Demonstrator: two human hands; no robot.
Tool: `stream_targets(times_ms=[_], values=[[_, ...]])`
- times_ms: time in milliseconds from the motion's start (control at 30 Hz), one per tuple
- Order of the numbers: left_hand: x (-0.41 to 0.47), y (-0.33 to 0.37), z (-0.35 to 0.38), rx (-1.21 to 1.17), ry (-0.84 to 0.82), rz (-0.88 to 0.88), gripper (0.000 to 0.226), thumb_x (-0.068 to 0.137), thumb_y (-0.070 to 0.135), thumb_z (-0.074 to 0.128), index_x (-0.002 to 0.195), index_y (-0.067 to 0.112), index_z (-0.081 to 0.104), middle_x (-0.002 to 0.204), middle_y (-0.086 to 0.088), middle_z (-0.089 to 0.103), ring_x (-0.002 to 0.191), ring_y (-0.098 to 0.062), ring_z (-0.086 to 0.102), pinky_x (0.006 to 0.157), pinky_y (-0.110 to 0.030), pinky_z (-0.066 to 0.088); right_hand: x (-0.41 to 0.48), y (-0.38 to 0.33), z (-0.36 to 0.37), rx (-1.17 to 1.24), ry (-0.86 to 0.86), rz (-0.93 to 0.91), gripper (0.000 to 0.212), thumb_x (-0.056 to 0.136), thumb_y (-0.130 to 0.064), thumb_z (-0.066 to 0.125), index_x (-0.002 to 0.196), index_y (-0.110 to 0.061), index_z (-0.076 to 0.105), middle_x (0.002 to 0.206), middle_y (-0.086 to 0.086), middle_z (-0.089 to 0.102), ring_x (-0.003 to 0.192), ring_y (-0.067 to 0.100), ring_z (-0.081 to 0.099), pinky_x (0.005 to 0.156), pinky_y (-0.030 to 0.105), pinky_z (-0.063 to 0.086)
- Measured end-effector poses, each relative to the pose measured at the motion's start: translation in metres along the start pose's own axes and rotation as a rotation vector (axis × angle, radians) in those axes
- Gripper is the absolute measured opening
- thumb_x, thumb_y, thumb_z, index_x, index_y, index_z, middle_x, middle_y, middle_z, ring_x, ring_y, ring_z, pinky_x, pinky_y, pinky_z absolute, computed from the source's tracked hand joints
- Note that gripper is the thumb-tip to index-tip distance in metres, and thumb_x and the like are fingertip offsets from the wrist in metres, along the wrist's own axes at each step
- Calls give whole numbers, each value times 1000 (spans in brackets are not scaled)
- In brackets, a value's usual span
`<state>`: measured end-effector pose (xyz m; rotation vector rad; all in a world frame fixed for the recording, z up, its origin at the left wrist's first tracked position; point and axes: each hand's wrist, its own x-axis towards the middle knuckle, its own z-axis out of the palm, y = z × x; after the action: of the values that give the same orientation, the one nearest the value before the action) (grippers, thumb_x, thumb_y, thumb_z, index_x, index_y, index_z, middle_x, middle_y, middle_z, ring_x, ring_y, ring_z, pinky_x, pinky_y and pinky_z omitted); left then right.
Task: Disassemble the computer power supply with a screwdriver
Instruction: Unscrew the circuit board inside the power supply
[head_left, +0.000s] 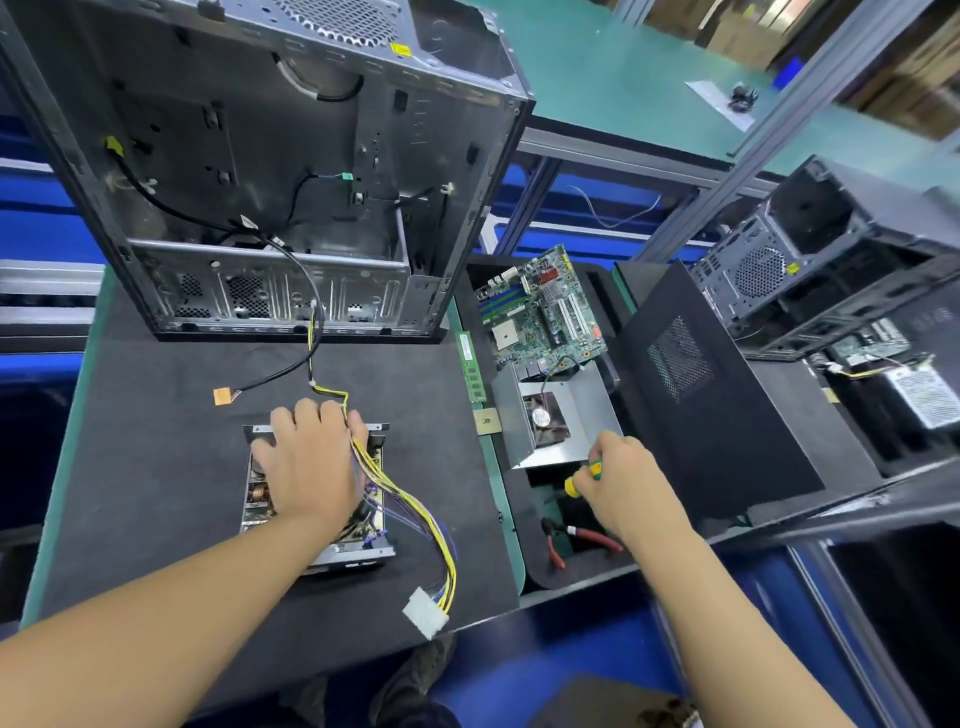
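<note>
Head view: opened PSU (353, 555) lies on the dark worktop (156, 467), in front of an open PC case (270, 182). Left grip (311, 462) sits on top of the PSU, fingers curled over its far rim, next to the yellow wires (415, 514). Right grip (623, 478) is closed round a yellow-green screwdriver (584, 478). It's off to the right, apart from the PSU, above red pliers (582, 535).

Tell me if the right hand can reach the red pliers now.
Probably yes: the pliers lie uncovered in the tray just beside the right hand, though it grips the screwdriver, so picking them up looks awkward.
</note>
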<state>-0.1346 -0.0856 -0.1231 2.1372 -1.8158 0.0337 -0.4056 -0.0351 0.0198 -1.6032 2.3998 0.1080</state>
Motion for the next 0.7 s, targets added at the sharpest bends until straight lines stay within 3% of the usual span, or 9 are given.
stream_targets(times_ms=[67, 167, 267, 333, 433, 533, 633, 700], values=[[-1, 12, 3, -11, -26, 27, 23, 95, 28, 54, 80, 11, 52, 80, -10, 46, 79, -32, 38, 59, -42, 30, -1, 6, 7, -22, 34, 25, 18, 94, -22, 53, 105, -8, 50, 105, 10, 52, 85, 33, 58, 65, 34, 44], [-2, 27, 2, -14, -76, 44, 21, 92, 27, 57, 81, 11, 52, 81, -10, 47, 80, -32, 38, 59, -43, 35, -4, 11, 20, -4, 63, 50, 20, 97, -23, 46, 112, -10, 45, 112, 12, 48, 95, 35, 55, 74, 37, 46], [-1, 32, -1, -48, -108, 55, 25, 95, 29, 54, 79, 10, 53, 81, -10, 47, 82, -33, 41, 60, -44, 36, -3, 8, 33, 34, -19, 25, 27, 102, -27, 43, 114, -4, 47, 115, 15, 50, 98, 32, 55, 74, 31, 41], [0, 31, -4, -80, -134, 55, 27, 98, 29, 51, 79, 10, 53, 82, -10, 48, 84, -34, 41, 62, -45, 38, -1, 6, 37, 26, -77, -1, 33, 103, -32, 42, 111, -2, 50, 108, 14, 55, 94, 28, 58, 71, 28, 41], [0, 31, -9, -145, -186, 21, 31, 100, 31, 47, 78, 10, 52, 85, -10, 50, 88, -33, 41, 67, -47, 39, 0, 8, 33, 70, 36, 67, 25, 101, -28, 42, 103, -5, 51, 101, 13, 56, 88, 30, 58, 68, 32, 42], [2, 30, -10, -196, -209, -6, 34, 100, 35, 43, 78, 12, 52, 85, -7, 50, 91, -32, 40, 72, -48, 39, -1, 4, 26, -116, 157, 79, 30, 100, -33, 43, 96, -5, 54, 92, 8, 58, 69, 24, 50, 58, 29, 34], [3, 24, -9, -205, -180, 3, 35, 100, 37, 45, 76, 13, 54, 84, -4, 53, 90, -31, 42, 74, -46, 34, 0, -2, 21, -110, 206, 82, 30, 100, -37, 45, 93, -9, 54, 72, 1, 49, 57, 22, 45, 50, 30, 31], [3, 23, -9, -172, -167, 18, 36, 100, 39, 45, 76, 14, 56, 84, -3, 55, 90, -30, 44, 76, -45, 32, 2, -5, 20, -119, 218, 89, 29, 100, -37, 45, 94, -9, 52, 72, 1, 48, 57, 23, 47, 49, 29, 33]])
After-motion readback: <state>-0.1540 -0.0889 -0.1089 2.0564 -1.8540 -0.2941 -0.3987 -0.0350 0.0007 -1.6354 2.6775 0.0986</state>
